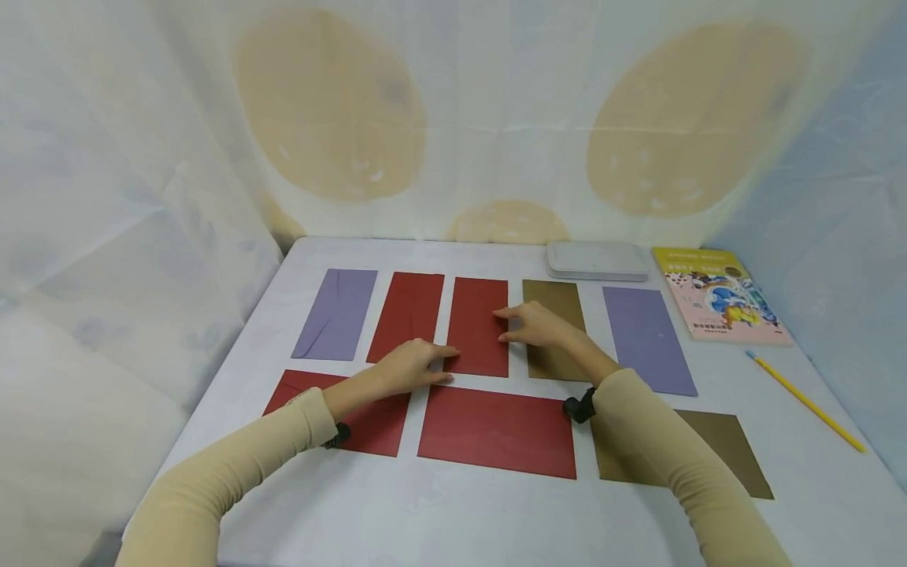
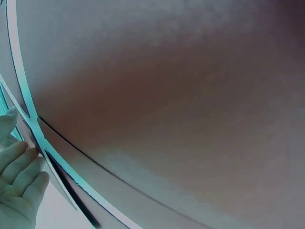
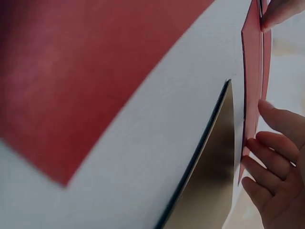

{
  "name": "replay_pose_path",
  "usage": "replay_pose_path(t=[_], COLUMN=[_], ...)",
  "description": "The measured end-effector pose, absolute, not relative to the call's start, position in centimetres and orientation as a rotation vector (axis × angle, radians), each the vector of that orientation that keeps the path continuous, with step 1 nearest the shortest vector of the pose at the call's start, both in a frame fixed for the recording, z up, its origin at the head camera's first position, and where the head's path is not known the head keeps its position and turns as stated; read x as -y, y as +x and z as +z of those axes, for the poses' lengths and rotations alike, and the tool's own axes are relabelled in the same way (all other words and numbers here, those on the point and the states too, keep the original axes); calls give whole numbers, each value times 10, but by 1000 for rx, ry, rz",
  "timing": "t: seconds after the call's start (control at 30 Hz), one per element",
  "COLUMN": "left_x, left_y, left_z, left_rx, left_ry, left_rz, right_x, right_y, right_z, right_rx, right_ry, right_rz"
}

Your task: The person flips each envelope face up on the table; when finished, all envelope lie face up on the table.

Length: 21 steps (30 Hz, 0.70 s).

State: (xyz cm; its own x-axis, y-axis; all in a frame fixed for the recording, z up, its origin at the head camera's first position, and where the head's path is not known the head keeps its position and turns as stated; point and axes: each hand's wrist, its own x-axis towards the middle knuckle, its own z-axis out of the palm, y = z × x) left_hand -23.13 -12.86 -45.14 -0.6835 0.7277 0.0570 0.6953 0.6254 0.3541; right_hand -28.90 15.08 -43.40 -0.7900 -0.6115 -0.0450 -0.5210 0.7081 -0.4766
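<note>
A red envelope (image 1: 478, 323) lies upright in the middle of the back row. At its lower left corner, my left hand (image 1: 405, 367) touches the edge with forefinger and thumb spread apart. My right hand (image 1: 540, 324) rests its fingertips along the same envelope's right edge, partly over a gold envelope (image 1: 554, 295). In the right wrist view, the right hand's fingers (image 3: 269, 160) are mostly straight against the red edge. Another red envelope (image 1: 411, 303) lies just left of the middle one. Beneath my left forearm is a red envelope (image 1: 379, 429) turned sideways.
One more red envelope (image 1: 496, 433) and a gold one (image 1: 730, 449) lie sideways in front. Purple envelopes (image 1: 336, 315) end the back row, the right one (image 1: 648, 339) near a booklet (image 1: 723, 299). A pale flat case (image 1: 597, 261) and a yellow pencil (image 1: 808, 402) lie at the right.
</note>
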Motion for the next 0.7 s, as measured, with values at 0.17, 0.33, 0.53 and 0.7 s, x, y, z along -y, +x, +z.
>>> replay_pose_path(t=[0.17,0.33,0.53,0.7], left_x=[124,112,88,62], left_y=[-231,-231,-234,-234], left_z=[-448,-443,-439,-441], left_rx=[-2764,-2749,-2715,-2697], left_ry=[1277,1321,1364,1448], left_rz=[564,589,562,525], right_x=[-160,-177,-200,-218], right_y=[-290,-290,-292,-296], right_z=[-434,-431,-430,-431], right_rx=[-2732,-2745,-2765,-2804], right_ry=[-917,-909,-865,-834], right_rz=[-684,-745,-800,-779])
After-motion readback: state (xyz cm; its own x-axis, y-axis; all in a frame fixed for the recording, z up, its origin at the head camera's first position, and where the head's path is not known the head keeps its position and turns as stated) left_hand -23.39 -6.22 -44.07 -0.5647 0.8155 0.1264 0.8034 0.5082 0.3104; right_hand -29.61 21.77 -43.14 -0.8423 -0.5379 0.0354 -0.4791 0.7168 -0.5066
